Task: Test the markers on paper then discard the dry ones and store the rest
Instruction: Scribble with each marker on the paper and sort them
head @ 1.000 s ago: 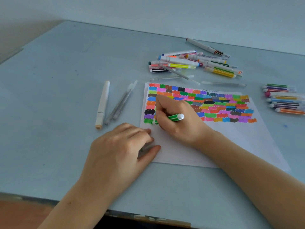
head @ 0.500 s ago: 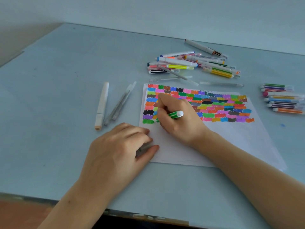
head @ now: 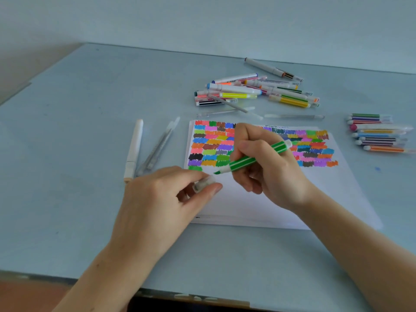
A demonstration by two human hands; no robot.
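A person's two bare hands work over a sheet of paper (head: 258,199) on a pale blue table (head: 78,131). The right hand (head: 267,167) grips a green marker (head: 254,159), uncapped, its tip pointing left and held just above the paper's blank part. The left hand (head: 157,199) pinches a clear cap (head: 203,183) between thumb and fingertips, just left of the tip. The paper's upper half is filled with rows of small scribbled colour patches. A loose pile of markers (head: 254,91) lies beyond the paper. A neat row of markers (head: 378,136) lies to the right. A white pen (head: 134,147) and two clear pens (head: 159,147) lie left of the paper.
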